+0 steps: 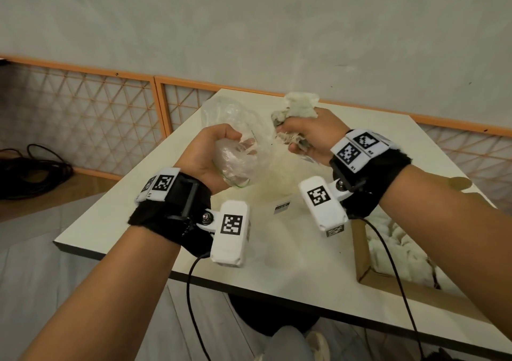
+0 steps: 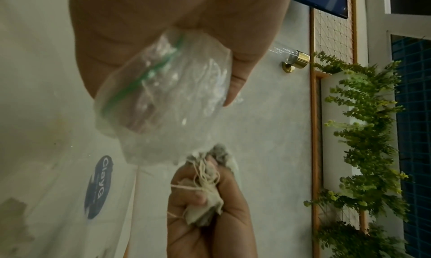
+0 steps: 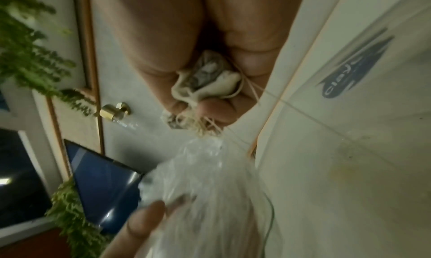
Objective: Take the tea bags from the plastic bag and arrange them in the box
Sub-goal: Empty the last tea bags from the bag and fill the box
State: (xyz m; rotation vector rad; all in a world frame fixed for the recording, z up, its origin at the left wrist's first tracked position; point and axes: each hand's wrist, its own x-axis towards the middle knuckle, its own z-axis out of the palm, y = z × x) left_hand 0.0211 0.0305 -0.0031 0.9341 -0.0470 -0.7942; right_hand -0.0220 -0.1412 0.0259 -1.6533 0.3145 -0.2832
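My left hand (image 1: 213,153) grips a clear plastic bag (image 1: 235,141) with a green seal line, held above the table; in the left wrist view the plastic bag (image 2: 168,103) is crumpled in the palm. My right hand (image 1: 307,139) clutches a bunch of white tea bags (image 1: 300,105) with loose strings, just right of the bag; the tea bags (image 3: 207,77) fill the fist in the right wrist view, and the tea bags (image 2: 205,190) also show in the left wrist view. A cardboard box (image 1: 363,255) with tea bags inside sits at the table's right front.
The white table (image 1: 133,211) has a small label (image 1: 282,207) lying near its middle. An orange-framed lattice fence (image 1: 83,111) runs behind it. Black cables (image 1: 30,172) lie on the floor at left. Wrist-camera cords hang off the table's front edge.
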